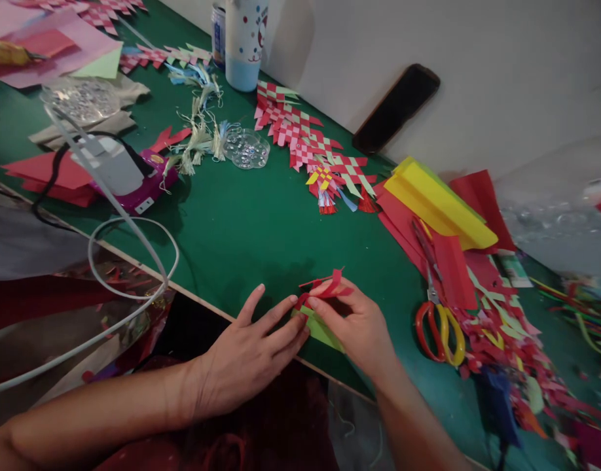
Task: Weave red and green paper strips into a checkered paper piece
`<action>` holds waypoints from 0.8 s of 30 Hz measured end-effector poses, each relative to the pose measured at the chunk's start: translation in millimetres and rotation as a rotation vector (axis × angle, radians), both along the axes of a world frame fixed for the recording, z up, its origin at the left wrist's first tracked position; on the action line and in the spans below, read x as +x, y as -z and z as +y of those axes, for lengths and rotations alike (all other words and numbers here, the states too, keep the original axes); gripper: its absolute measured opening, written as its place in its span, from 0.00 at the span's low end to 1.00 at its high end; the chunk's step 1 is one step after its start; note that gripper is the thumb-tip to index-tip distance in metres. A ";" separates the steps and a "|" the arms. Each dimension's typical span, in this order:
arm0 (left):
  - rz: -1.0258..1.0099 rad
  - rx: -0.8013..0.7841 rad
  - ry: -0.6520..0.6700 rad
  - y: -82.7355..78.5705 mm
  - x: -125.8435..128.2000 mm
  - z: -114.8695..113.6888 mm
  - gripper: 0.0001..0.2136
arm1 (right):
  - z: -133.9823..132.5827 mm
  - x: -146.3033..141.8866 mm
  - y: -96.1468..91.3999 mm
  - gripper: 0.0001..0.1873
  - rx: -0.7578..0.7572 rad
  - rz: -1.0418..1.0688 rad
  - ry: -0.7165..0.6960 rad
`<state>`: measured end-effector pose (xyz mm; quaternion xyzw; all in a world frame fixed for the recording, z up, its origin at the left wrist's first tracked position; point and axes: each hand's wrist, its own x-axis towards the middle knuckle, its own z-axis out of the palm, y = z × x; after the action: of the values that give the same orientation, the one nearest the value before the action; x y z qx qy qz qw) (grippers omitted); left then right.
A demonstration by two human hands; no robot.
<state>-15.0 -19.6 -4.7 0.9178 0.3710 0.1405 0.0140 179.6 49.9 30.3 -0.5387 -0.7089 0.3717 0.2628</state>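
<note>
Near the front edge of the green table, my right hand (357, 325) pinches red paper strips (336, 284) between thumb and fingers. Below them lies a light green paper piece (323, 332), partly under my hands. My left hand (261, 347) has its fingers stretched out and spread, with fingertips resting on the paper where red and green meet. The left thumb sticks up, away from the paper. How the strips cross is hidden by my fingers.
Scissors (438, 330) lie to the right, near red paper and a yellow folded sheet (440, 204). Woven paper fish (305, 134) line the wall beside a tumbler (244, 52) and a phone (397, 108). A white cable (148, 245) loops over the left edge by a power strip (156, 176).
</note>
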 end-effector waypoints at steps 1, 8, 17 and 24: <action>0.002 0.003 -0.003 -0.2 0.2 -0.1 0.20 | -4.4 1.4 -0.1 0.05 0.046 -0.032 -0.013; 0.012 -0.009 -0.015 -1.2 1.0 -0.7 0.21 | -21.0 7.6 7.6 0.06 0.010 -0.055 0.064; 0.024 -0.023 -0.013 -3.8 1.1 -0.2 0.21 | -15.0 0.8 7.5 0.07 -0.117 0.060 0.017; 0.023 -0.011 -0.007 -1.0 2.4 -0.5 0.20 | -17.1 1.4 4.1 0.05 0.254 -0.197 -0.261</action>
<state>-12.7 -20.1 -3.7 0.9180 0.3750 0.1281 0.0143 181.1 32.8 26.2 -0.4389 -0.8360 0.2558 0.2075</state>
